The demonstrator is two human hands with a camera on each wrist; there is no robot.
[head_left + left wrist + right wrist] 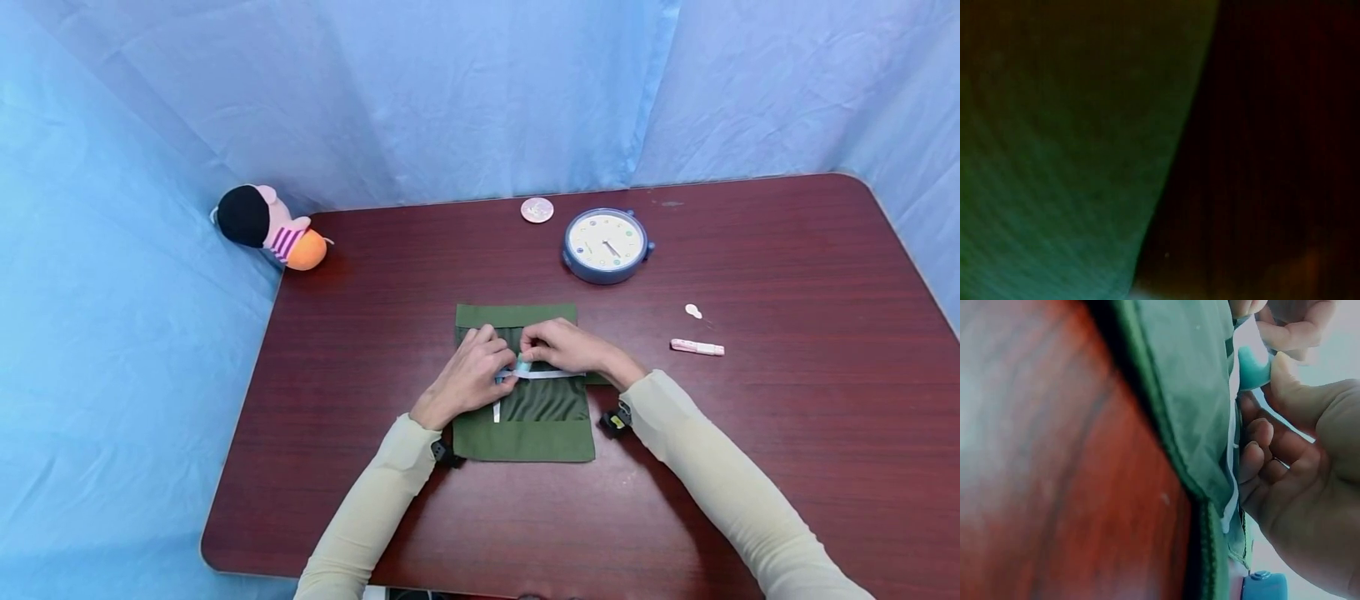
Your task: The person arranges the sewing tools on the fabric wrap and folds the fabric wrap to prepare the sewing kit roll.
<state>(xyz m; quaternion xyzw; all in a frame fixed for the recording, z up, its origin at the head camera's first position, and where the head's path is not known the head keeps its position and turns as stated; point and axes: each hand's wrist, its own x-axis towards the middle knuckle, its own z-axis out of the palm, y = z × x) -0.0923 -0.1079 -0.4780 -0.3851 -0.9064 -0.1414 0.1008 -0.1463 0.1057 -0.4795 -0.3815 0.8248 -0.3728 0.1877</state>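
Note:
A green fabric organizer (525, 442) lies spread on the table, with a white elastic band (555, 375) running across it. My right hand (566, 346) pinches a small teal, rounded-end object (1254, 367) between thumb and fingers, right at the band. From the other side my left hand (472, 371) bends over the organizer and grips the band beside the teal object. Part of that object is hidden behind the fingers and band. A short white strip (497, 412) hangs below the left fingers. The left wrist view holds only dark green cloth (1054, 156) and the table.
A blue-rimmed clock (606, 246) lies behind the organizer, near a round pinkish disc (537, 210). To the right are a pink-and-white stick (697, 347) and a small white piece (693, 311). A plush toy (273, 229) sits at the table's back left corner, against blue curtains (487, 100).

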